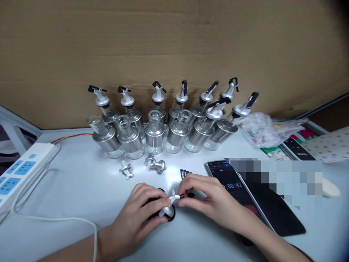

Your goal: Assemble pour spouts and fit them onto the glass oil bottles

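Note:
Near the front middle of the table, my left hand (144,209) is closed on a silver pour spout (168,206) by its round base. My right hand (207,194) pinches a small black piece (181,196) at the spout's tip. Black rings (171,214) lie under the fingers of my left hand. Beyond the hands are loose silver spouts (126,170) (158,165) and small black levers (185,173), partly hidden by my right hand. Two rows of glass bottles with steel bands (155,135) stand behind; several carry spouts with black levers, and several in front have open necks.
A white power strip (20,171) and its cable (62,219) are on the left. To the right lie a phone showing a timer (231,185), a second dark device (275,203) and a clear plastic bag (264,129). A cardboard wall (163,43) rises behind the bottles.

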Available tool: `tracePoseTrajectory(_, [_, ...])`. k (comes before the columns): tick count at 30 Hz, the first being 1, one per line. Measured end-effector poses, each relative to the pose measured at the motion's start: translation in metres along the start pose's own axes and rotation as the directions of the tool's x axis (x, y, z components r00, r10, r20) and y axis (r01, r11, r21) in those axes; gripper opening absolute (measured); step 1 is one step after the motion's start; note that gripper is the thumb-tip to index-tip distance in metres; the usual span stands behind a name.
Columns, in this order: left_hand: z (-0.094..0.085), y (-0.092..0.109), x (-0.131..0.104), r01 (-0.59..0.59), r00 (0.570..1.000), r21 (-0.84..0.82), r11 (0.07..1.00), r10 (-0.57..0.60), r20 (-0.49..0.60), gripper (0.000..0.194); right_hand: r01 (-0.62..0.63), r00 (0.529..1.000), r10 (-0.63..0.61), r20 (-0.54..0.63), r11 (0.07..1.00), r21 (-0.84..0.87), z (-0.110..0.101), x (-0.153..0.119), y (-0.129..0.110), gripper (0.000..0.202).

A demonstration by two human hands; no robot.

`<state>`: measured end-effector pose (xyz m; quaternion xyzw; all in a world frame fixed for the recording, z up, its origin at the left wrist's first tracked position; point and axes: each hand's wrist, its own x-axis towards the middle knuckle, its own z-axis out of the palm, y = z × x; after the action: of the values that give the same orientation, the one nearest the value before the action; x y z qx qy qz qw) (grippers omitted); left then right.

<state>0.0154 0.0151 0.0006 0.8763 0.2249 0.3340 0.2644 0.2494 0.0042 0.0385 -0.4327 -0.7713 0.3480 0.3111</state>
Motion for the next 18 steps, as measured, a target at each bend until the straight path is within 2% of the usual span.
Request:
tracePoseTrajectory(4, [0.0008, -0.0011, -0.002, 0.01, 1.0, 0.006, 1.0, -0.01, 0.003, 0.024, 0.006, 1.0, -0.006, -0.009, 1.0, 0.025, 0.0001, 0.0, 0.0, 0.02])
tracePoseTrajectory(9, [0.0005, 0.0, -0.0006, -0.004, 1.0, 0.018, 1.0, 0.004, -0.028, 0.022, -0.002, 1.0, 0.002, 0.002, 0.999, 0.051, -0.002, -0.0011, -0.0035, 0.003])
tracePoseTrajectory(14, [0.0004, 0.0001, 0.0002, 0.008, 1.0, 0.001, 1.0, -0.008, -0.026, 0.022, -0.044, 0.999, 0.044, -0.004, 0.998, 0.051, -0.0031, -0.0027, -0.0076, 0.028])
tracePoseTrajectory(18, [0.0004, 0.0003, 0.0008, 0.006, 0.999, -0.01, 1.0, -0.006, -0.037, 0.022, -0.075, 0.997, 0.075, -0.008, 0.995, 0.061, -0.0022, -0.0033, -0.007, 0.024])
